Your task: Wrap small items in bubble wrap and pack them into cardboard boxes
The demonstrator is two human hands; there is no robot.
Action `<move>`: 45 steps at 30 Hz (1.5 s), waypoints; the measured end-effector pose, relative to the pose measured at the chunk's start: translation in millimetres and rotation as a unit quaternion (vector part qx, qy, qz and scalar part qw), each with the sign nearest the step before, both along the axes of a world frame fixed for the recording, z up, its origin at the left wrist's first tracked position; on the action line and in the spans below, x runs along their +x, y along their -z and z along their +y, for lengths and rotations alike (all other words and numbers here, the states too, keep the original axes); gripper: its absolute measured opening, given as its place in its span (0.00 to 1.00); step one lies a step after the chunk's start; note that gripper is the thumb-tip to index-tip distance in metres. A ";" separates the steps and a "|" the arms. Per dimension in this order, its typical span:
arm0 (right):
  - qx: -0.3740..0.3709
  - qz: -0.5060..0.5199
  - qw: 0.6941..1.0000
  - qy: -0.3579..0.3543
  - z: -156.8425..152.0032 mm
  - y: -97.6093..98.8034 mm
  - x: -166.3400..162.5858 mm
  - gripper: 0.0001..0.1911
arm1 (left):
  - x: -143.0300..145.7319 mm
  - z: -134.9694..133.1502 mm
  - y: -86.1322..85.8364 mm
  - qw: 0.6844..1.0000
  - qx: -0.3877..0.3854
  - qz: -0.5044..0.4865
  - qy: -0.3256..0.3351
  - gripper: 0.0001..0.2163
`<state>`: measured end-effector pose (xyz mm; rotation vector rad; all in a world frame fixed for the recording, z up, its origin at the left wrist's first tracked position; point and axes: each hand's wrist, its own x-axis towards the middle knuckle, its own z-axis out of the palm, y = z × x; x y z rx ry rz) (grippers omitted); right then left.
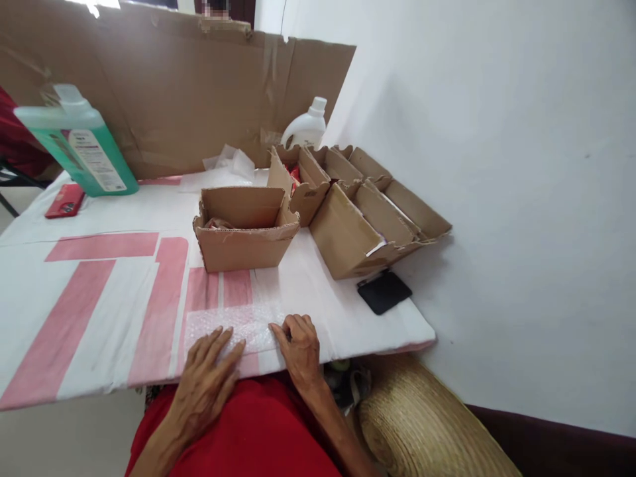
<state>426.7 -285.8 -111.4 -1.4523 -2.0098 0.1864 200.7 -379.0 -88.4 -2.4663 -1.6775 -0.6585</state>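
Observation:
A clear sheet of bubble wrap (253,323) lies flat near the front edge of the table. Spread over its left part is my left hand (211,364), fingers stretched out and palm down. At the sheet's right end my right hand (301,348) has its fingers curled and its thumb against the wrap's edge, pinching it. Just behind the wrap stands a small open cardboard box (243,250), with something brownish inside that I cannot make out.
Joined cardboard compartments (348,238) stand at the right by the wall, beside a black flat object (385,291). A green liquid bottle (94,152), a red phone (65,201), crumpled clear plastic (231,165) and a white jug (308,126) sit before a cardboard screen (189,86).

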 end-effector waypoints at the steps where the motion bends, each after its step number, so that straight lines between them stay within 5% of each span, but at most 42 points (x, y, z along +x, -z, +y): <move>1: -0.001 -0.004 1.000 0.002 -0.9 -2.9 -0.4 0.18 | 1.9 0.7 2.1 1.000 -0.016 0.014 0.011 0.24; 5: 0.070 -0.010 0.997 0.022 -14.2 -23.8 -21.4 0.13 | 2.0 1.3 14.2 0.999 -0.017 0.042 0.009 0.26; 8: 0.078 -0.024 0.981 -0.178 -26.4 -36.9 -52.5 0.30 | -2.1 2.6 26.6 0.997 0.052 0.049 0.019 0.26; 11: -0.030 -0.065 0.941 -0.329 -25.9 -32.5 -64.4 0.39 | -6.0 6.2 36.0 0.992 0.109 0.054 0.029 0.27; 15: -0.095 -0.131 0.952 -0.258 -14.4 -4.6 -16.8 0.46 | -6.8 8.1 34.6 0.994 0.062 0.088 0.025 0.28; 18: -0.062 -0.183 0.971 -0.142 -13.6 6.8 28.6 0.51 | -6.1 7.2 29.5 0.994 0.055 0.087 0.019 0.29; 21: 0.007 -0.201 0.976 -0.082 -20.1 -0.8 39.1 0.47 | -5.1 6.5 26.1 0.995 0.051 0.079 0.022 0.29; 25: 0.088 -0.213 0.952 -0.203 -24.6 -19.7 15.2 0.16 | -2.0 5.4 21.5 0.997 0.043 0.067 0.014 0.29; 28: 0.114 -0.229 0.930 -0.264 -17.7 -24.5 4.8 0.06 | 0.7 5.3 17.6 0.997 0.035 0.068 0.006 0.30; 36: 0.170 -0.240 0.915 -0.277 27.0 -18.4 11.2 0.11 | 11.8 12.0 28.8 0.998 -0.014 0.047 -0.027 0.35; 42: 0.073 -0.200 0.948 -0.237 18.4 -35.9 8.0 0.08 | 9.8 11.8 35.2 0.995 -0.099 0.006 -0.005 0.37; 45: -0.001 -0.154 0.940 -0.303 -4.1 -43.7 -10.4 0.23 | 2.3 9.7 26.6 0.993 -0.107 -0.039 0.023 0.37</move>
